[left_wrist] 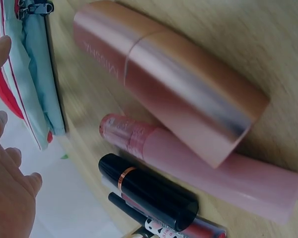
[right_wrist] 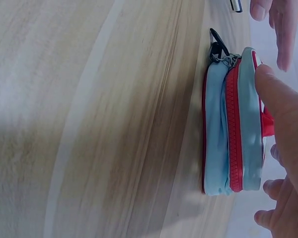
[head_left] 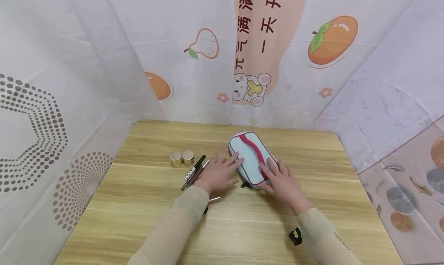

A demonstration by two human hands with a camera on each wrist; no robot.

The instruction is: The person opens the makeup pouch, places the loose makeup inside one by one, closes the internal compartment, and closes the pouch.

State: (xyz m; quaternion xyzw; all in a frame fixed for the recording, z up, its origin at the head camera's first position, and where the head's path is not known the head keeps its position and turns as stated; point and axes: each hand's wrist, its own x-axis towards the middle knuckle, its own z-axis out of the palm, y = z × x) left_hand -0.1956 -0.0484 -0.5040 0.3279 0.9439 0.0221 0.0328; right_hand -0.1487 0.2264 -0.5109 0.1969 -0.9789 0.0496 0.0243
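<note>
A light-blue cosmetic pouch [head_left: 237,143] with a red strap and dark-red piping lies at a slant on the table. My left hand [head_left: 219,173] is at its left side, fingers spread and fingertips at its edge. The right hand [head_left: 283,184] rests on its near right end, fingers extended over the top. In the right wrist view the thumb lies against the pouch's upper edge, above a red zipper [right_wrist: 233,129] that looks closed. A dark zipper pull [right_wrist: 216,48] hangs at one corner. Neither hand grips anything.
Left of the pouch lie a rose-gold MISSHA tube [left_wrist: 164,79], a pink lip gloss tube [left_wrist: 213,173], a black lipstick [left_wrist: 149,191] and several slim cosmetic sticks [head_left: 190,174]. Two gold-lidded jars [head_left: 188,157] stand farther left. Printed curtains [head_left: 166,22] surround the wooden table [head_left: 145,149].
</note>
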